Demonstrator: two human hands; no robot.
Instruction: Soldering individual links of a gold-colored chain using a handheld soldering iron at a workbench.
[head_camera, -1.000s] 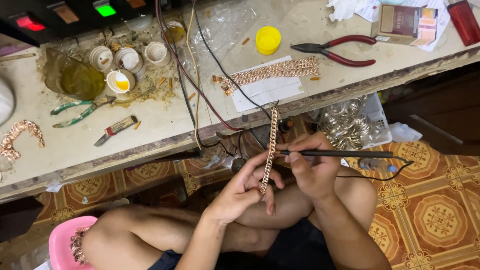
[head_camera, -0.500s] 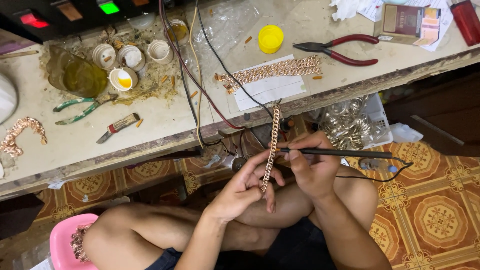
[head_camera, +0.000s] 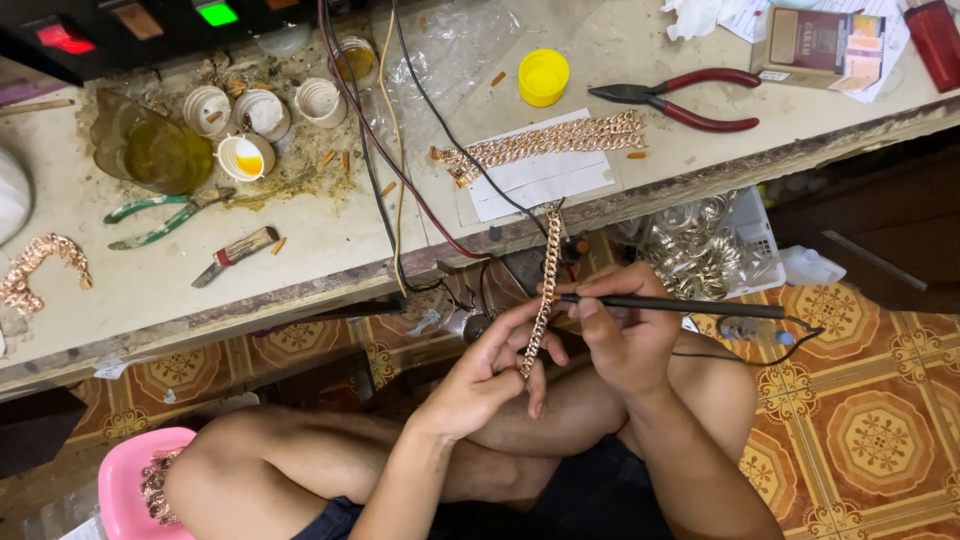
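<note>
Barely shifted: left hand (head_camera: 490, 375) stays pinched on the copper chain (head_camera: 543, 290), right hand (head_camera: 625, 335) beside it gripping the black pen-tool (head_camera: 680, 305)

Below the bench edge (head_camera: 300, 300), open room lies over the tiled floor (head_camera: 880, 440) to the right and above the knees, while hanging wires (head_camera: 385, 170) and a pile of metal rings (head_camera: 700, 250) crowd the gap near the upright chain (head_camera: 545, 290) and both hands.

Jewellery workshop: worn pale work surface (head_camera: 300, 250) carrying red-handled pliers (head_camera: 680, 97), copper-coloured chain lengths (head_camera: 545, 140), small white flux pots (head_camera: 265, 110).
</note>
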